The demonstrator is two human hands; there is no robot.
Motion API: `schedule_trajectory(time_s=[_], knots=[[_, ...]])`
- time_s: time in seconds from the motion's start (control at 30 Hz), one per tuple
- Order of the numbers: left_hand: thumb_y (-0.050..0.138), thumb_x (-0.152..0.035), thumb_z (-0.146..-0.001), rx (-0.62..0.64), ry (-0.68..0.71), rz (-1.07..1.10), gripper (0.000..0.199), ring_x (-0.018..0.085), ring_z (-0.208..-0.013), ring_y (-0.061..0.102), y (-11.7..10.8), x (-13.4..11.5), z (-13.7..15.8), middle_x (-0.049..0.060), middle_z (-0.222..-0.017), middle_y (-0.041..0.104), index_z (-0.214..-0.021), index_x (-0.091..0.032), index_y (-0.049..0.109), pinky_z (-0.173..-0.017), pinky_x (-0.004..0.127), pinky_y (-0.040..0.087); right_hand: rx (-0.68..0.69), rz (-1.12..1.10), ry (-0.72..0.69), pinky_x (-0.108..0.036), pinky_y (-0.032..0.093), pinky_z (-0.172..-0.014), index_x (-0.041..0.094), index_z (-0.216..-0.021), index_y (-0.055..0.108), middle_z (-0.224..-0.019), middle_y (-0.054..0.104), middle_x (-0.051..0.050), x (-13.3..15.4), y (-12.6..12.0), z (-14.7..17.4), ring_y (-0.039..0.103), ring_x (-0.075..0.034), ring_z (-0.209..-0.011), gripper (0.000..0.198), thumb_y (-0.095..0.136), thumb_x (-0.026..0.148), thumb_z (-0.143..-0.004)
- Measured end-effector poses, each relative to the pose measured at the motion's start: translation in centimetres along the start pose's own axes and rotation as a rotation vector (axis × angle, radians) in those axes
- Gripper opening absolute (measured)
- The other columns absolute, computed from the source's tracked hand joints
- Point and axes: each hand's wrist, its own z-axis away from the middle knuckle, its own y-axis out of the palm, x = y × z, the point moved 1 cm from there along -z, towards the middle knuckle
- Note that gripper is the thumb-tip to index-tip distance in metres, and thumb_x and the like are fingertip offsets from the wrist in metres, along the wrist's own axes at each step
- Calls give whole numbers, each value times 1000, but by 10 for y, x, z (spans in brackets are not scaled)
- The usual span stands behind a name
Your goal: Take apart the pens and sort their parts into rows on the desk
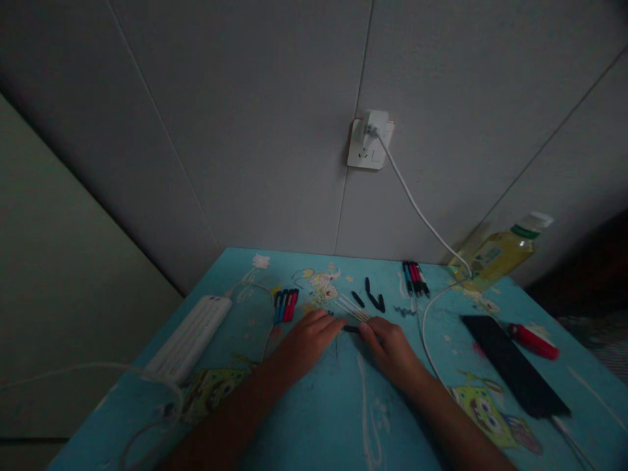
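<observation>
My right hand [392, 343] pinches a short black cylindrical piece [351, 329] about midway between the side edges of the turquoise cartoon-print table [326, 412]. My left hand [311, 337] curves beside it; whether it grips anything, I cannot tell.

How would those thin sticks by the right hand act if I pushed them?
The thin sticks by the right hand would probably move easily, since they're so slender. They look fairly stiff because they run straight. They might slide apart or roll, as their far ends spread out.
</observation>
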Motion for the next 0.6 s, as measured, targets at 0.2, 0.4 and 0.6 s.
schedule_trajectory(time_s=[0.2, 0.4, 0.6], knots=[[52, -11, -96, -23, -22, 1, 34, 20, -106, 57, 1, 3, 2, 8, -110, 65, -129, -13, 55, -95, 36, 51, -31, -101, -35, -31, 49, -81, 22, -109, 61, -98, 66, -5, 1, 0, -1, 62, -19, -89, 20, 62, 32, -92], [51, -14, -97, -4, 15, 27, 35, 20, -105, 57, 0, 0, 1, 8, -111, 65, -132, -14, 53, -94, 37, 52, -36, 9, -8, -32, 46, -72, 20, -81, 64, -77, 63, -4, 0, 0, 0, 59, -18, -72, 32, 43, 33, -101], [50, -12, -97, -52, 3, 15, 33, 20, -106, 58, 1, 2, 1, 9, -109, 66, -129, -13, 55, -94, 36, 53, -41, -80, -68, -31, 48, -82, 21, -107, 62, -97, 66, -6, 4, -4, 0, 62, -20, -90, 18, 60, 33, -93]])
